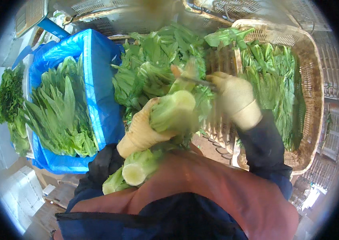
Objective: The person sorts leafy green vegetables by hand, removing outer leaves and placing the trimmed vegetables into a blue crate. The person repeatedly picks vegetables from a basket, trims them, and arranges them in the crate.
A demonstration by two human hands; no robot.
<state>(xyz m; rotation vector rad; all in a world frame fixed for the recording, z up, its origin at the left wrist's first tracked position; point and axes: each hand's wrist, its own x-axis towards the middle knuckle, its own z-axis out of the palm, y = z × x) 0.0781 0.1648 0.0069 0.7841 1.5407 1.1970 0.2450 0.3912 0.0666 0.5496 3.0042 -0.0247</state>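
Note:
My left hand [142, 129], in a cream glove, grips a leafy green lettuce head [172, 111] with its pale stem end turned up. In a matching glove, my right hand [237, 94] holds a knife [198, 81], blurred, its blade reaching left just beyond the lettuce's stem end. Whether the blade touches anything cannot be told. More lettuce heads with round pale cut ends [134, 174] rest against my reddish-brown apron [217, 186], below my left wrist. A heap of loose green leaves [157, 57] spreads in front of both hands.
To the left stands a box lined with blue plastic [105, 87], holding long-leaved lettuce [64, 111]. Curly greens [10, 96] lie beyond it. On the right, a dirty white plastic crate [313, 120] holds more long-leaved greens [273, 84]. Further crates [91, 22] line the back.

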